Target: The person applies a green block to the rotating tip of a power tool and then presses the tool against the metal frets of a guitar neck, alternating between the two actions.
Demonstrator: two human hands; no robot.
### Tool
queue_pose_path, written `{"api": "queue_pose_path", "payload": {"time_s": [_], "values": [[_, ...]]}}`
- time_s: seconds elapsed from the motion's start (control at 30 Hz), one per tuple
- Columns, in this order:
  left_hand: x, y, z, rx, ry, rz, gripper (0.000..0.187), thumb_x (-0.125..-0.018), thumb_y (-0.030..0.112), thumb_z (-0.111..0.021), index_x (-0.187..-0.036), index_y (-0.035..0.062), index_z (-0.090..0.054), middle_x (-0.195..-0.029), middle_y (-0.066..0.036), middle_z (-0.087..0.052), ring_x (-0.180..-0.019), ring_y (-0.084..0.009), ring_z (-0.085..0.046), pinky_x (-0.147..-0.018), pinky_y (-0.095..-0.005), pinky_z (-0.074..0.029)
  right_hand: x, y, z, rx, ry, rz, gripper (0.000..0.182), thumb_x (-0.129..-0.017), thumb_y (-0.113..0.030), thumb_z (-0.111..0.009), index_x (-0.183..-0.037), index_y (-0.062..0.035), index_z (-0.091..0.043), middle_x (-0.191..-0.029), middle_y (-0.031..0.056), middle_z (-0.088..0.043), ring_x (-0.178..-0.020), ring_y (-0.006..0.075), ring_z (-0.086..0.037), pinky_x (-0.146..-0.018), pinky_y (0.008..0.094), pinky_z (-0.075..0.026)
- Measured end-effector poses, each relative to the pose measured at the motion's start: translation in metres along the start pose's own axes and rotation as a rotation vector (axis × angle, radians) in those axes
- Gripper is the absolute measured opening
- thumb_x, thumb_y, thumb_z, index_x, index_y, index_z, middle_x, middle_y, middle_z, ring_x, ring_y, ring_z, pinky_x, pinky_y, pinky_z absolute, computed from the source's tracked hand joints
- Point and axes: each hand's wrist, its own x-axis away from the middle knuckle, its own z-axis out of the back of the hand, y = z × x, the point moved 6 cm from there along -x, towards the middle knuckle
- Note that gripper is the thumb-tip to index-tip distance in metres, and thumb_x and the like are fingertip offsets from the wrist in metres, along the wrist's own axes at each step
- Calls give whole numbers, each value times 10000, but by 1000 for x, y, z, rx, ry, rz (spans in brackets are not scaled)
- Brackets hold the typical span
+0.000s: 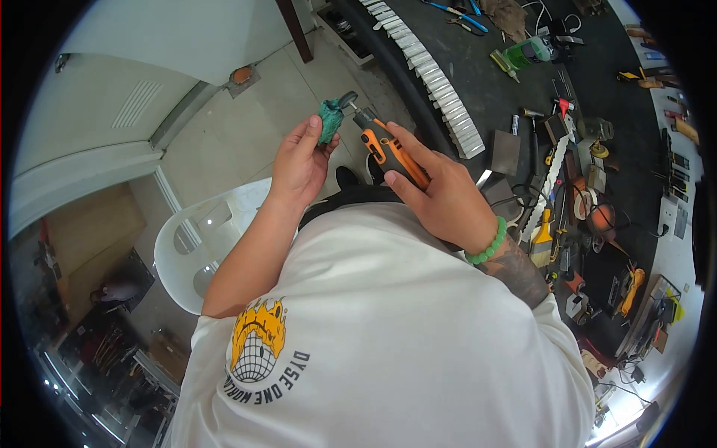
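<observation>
Over pale floor tiles (246,127) and a white plastic chair (202,239), the left hand (299,160) pinches a green stone (328,119) against the orange rotary tool (385,145) gripped by the right hand (444,198), beside a cluttered dark workbench (493,89).

The small green stone piece (327,121) pinched in the left hand (299,164) looks rough and matt, with an uneven teal surface, while the rotary tool (385,145) in the right hand (444,198) has a moulded plastic body in orange and matt black, ending in a dull grey metal tip. The bead bracelet (489,243) on the right wrist is smooth, glossy pale green, and the T-shirt (388,336) is soft white cloth with a flat printed design. The chair (202,239) is smooth, shiny white plastic, the workbench (493,82) top a dark, matt, scuffed surface, and the floor (246,127) pale, smooth tile.
</observation>
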Motion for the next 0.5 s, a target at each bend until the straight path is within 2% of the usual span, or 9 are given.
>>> {"api": "queue_pose_path", "payload": {"time_s": [0.3,0.37,0.5], "values": [[9,10,7,-42,10,-25,342,-1017,349,-688,-1148,33,-688,-1060,-42,-689,-940,-163,-595,-916,-325,-471,5,-5,-4,55,-45,12,655,-971,-265,-713,-1566,-204,-447,-905,213,-679,-797,372,-708,-730,407,-549],[9,11,8,-37,6,-30,343,-1017,347,-689,-1148,29,-689,-1060,-46,-688,-946,-164,-590,-918,-333,-472,4,-5,-5,33,-46,40,662,-972,-311,-685,-1573,-217,-425,-808,201,-638,-777,369,-673,-743,457,-551],[9,8,10,-62,17,-45,346,-1015,346,-694,-1150,27,-687,-1069,-48,-688,-954,-163,-588,-920,-335,-473,4,-2,-3,69,-48,40,659,-972,-312,-684,-1572,-224,-427,-811,202,-642,-783,375,-675,-751,461,-553]]}}
